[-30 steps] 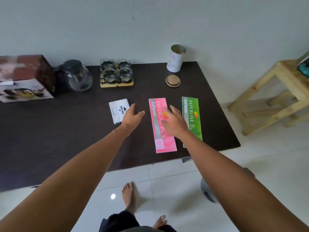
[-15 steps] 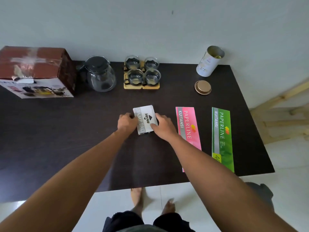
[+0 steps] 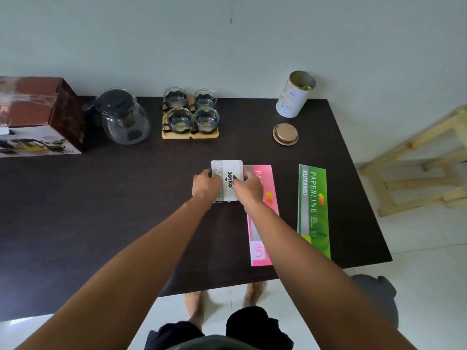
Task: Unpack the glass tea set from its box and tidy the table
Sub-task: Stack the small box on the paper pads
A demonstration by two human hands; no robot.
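On the dark tabletop (image 3: 75, 210), the left hand (image 3: 206, 185) and right hand (image 3: 249, 189) both close on a white stamp pad box (image 3: 228, 178), just beside a pink receipt book (image 3: 261, 223). Behind stand the glass teapot (image 3: 123, 116), four cups (image 3: 190, 113) and the tea set box (image 3: 38, 114).

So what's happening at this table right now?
A person stands at a dark table, both hands on a white Joyko stamp pad box: left hand on its left side, right hand on its right. It sits beside a pink receipt book, with a green one further right. The glass teapot and four cups are already out, next to their carton.
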